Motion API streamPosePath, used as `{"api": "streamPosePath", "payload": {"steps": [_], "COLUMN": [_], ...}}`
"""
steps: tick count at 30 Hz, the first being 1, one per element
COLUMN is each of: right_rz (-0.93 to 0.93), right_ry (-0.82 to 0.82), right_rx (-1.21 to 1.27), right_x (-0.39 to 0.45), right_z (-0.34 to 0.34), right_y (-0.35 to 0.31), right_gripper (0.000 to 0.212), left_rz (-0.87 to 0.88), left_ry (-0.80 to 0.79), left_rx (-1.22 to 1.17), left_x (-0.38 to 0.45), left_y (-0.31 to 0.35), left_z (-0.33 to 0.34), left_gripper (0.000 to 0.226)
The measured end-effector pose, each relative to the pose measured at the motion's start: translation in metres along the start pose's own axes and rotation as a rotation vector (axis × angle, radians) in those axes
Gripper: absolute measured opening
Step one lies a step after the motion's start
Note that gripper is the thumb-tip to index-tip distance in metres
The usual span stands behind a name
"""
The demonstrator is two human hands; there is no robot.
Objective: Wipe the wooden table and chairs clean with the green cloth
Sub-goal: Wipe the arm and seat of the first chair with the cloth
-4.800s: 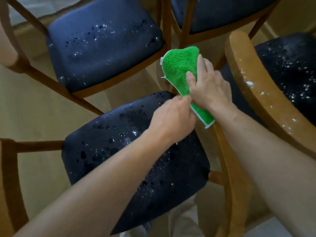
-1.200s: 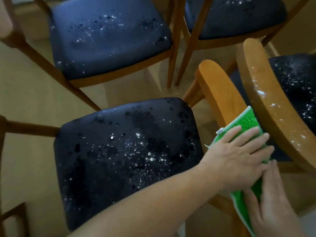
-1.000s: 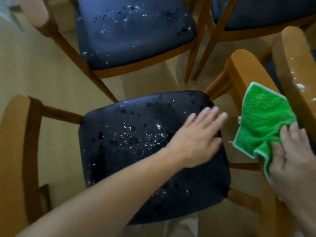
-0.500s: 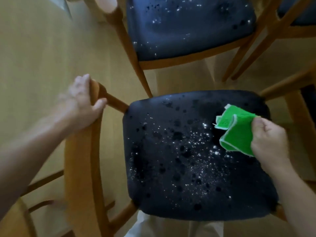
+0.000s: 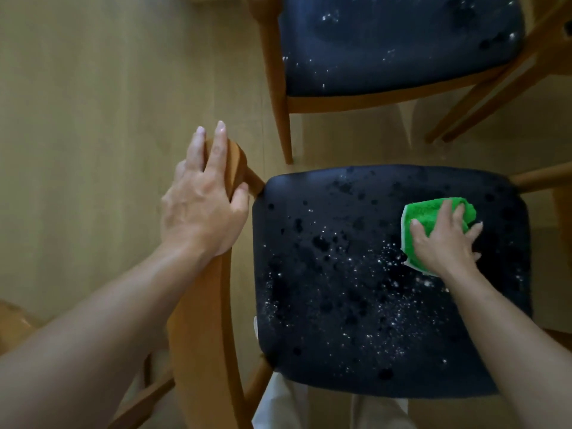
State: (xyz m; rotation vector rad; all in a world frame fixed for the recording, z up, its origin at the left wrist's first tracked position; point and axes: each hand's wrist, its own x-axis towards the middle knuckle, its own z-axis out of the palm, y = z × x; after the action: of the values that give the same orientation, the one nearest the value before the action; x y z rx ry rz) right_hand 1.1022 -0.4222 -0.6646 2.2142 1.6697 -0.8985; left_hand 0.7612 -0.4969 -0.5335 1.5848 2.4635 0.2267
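Below me stands a wooden chair with a dark blue seat speckled with white spots and dark drops. My right hand presses the folded green cloth flat onto the seat's far right part, fingers spread and straight. My left hand holds the top of the chair's curved wooden backrest, thumb hooked round its inner edge and fingers laid along the top.
A second wooden chair with a spotted dark blue seat stands just beyond. Wooden legs of another chair cross at the upper right. Pale wood floor spreads to the left. White trousers show under the seat's near edge.
My right hand has lowered the bunched cloth onto the seat and flattened over it. My left hand has settled more firmly on the backrest. The view has shifted left.
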Motion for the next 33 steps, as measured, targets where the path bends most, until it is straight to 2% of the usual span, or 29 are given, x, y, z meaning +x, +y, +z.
{"api": "streamPosePath", "payload": {"steps": [3,6,10,11,14,17,20,23,28,33], "right_rz": [-0.101,-0.28,-0.822,-0.9,-0.904,-0.681,-0.426,-0.365,-0.727,-1.172], "right_ry": [0.091,0.072,-0.058,-0.085,-0.002,0.14,0.204,0.253,0.231,-0.005], "right_rx": [-0.039,-0.041,-0.284,-0.337,-0.424,-0.454,-0.328,-0.279,-0.373,-0.514], "right_x": [-0.005,-0.035,-0.094,-0.102,-0.076,-0.018,0.019,0.009,-0.062,-0.141], "right_z": [0.019,0.055,0.112,0.121,0.115,0.084,0.064,0.079,0.14,0.187], "right_y": [-0.01,-0.039,-0.077,-0.081,-0.084,-0.087,-0.109,-0.137,-0.133,-0.054], "right_gripper": [0.069,0.06,0.058,0.059,0.067,0.062,0.064,0.062,0.066,0.063], "left_rz": [-0.008,-0.005,-0.017,-0.017,-0.012,-0.011,0.003,0.004,0.005,0.004], "left_ry": [0.009,0.01,0.001,0.001,0.007,0.01,0.008,0.007,0.001,-0.006], "left_rx": [-0.005,-0.011,-0.034,-0.04,-0.048,-0.058,-0.061,-0.067,-0.063,-0.071], "left_x": [0.0,0.0,0.001,0.001,0.0,0.001,0.0,0.0,0.0,0.0], "left_y": [0.001,0.002,0.002,0.001,0.0,-0.001,-0.001,0.0,0.002,0.001], "left_z": [-0.001,-0.002,-0.003,-0.003,-0.002,-0.001,-0.002,-0.003,-0.003,-0.005], "left_gripper": [0.079,0.078,0.079,0.079,0.078,0.078,0.078,0.079,0.079,0.079]}}
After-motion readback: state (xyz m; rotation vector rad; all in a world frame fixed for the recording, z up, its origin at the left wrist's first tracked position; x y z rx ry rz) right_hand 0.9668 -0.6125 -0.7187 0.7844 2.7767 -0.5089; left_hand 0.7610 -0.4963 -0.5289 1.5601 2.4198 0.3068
